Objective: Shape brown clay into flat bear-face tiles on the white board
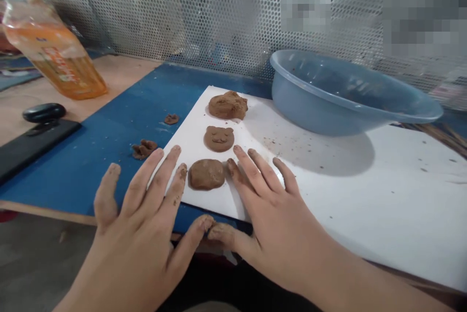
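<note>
left hand [146,214] and right hand [273,217] are spread and empty, thumb tips nearly meeting. between their fingers, the clay slab [206,174] sits by the white board's [383,195] near-left corner; light, even pressure from both sides would best protect its rounded edge. beyond lie a bear face [219,138] and, near the far-left corner, a rough lump [228,105].

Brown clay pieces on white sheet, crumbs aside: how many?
3: rough brown clay lump at back, flat brown clay bear-like face in middle, smooth brown clay slab at front.
</note>
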A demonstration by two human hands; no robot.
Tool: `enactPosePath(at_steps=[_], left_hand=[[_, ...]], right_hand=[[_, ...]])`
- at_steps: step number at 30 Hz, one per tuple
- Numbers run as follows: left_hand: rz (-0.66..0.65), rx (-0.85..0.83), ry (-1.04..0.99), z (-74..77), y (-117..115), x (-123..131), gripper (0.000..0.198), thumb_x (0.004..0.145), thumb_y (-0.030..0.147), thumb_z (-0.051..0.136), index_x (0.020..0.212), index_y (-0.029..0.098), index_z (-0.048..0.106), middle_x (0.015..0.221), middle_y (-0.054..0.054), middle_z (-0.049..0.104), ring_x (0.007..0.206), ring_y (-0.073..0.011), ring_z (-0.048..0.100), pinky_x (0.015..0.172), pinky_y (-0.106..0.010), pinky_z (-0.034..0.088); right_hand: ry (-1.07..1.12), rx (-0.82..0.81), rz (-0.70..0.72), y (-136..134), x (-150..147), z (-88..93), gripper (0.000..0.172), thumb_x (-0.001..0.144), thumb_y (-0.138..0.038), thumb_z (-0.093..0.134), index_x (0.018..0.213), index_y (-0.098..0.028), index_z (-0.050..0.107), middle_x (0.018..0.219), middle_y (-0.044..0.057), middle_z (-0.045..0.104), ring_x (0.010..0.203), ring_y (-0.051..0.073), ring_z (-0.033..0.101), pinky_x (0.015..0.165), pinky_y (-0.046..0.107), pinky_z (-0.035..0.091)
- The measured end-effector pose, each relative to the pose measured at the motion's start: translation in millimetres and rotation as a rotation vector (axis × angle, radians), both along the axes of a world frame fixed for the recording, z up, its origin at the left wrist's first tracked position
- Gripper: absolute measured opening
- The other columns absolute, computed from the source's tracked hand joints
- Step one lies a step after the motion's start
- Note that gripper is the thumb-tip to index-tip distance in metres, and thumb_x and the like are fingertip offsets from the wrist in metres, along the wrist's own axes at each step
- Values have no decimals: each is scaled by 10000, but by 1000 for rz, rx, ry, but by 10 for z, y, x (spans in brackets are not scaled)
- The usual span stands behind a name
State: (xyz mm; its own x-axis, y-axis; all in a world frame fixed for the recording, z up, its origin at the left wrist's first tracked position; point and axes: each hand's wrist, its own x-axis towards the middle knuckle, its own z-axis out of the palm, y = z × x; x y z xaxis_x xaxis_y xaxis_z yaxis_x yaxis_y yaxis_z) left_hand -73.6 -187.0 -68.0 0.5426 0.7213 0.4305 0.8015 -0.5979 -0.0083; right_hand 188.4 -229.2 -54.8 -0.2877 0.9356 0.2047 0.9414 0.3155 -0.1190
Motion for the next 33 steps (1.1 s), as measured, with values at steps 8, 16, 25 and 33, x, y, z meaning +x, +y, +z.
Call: enactPosePath(at_steps=[8,16,25,33], left_hand=[[-9,-18,39,-34,69,69,774,1114,617,524,1762,194,509,2013,-92,311,1858,-373,315,1587,-533,-116],[27,33,37,-61,51,121,896,1131,720,419,1762,93,527,1995,-136,342,1834,-362,371,1614,-522,-102],[30,69,51,-79,52,118,861,1146,690,401,1780,120,512,1987,-112,372,1830,-338,377,1629,-492,-77],[52,19,-17,-26,172,-84,835,1110,667,575,1837,286,420,2003,-33,343,1877,-333,340,1644,-549,50]], right_hand=[[53,-28,9,44,-114,-3,1260,992,-1069,573,1862,-164,469,2029,187,205,1869,549,259,1455,897,321],[54,-78,-43,57,-174,-3,1333,1009,-1089,464,1862,-65,456,2015,214,159,1887,523,208,1486,891,243],[70,-230,-50,114,-147,176,1305,1025,-1063,468,1896,-94,408,2026,176,134,1900,496,151,1505,846,254],[80,191,-65,109,81,142,816,1171,-723,582,1778,-177,563,1929,188,495,1796,502,426,1386,822,421]])
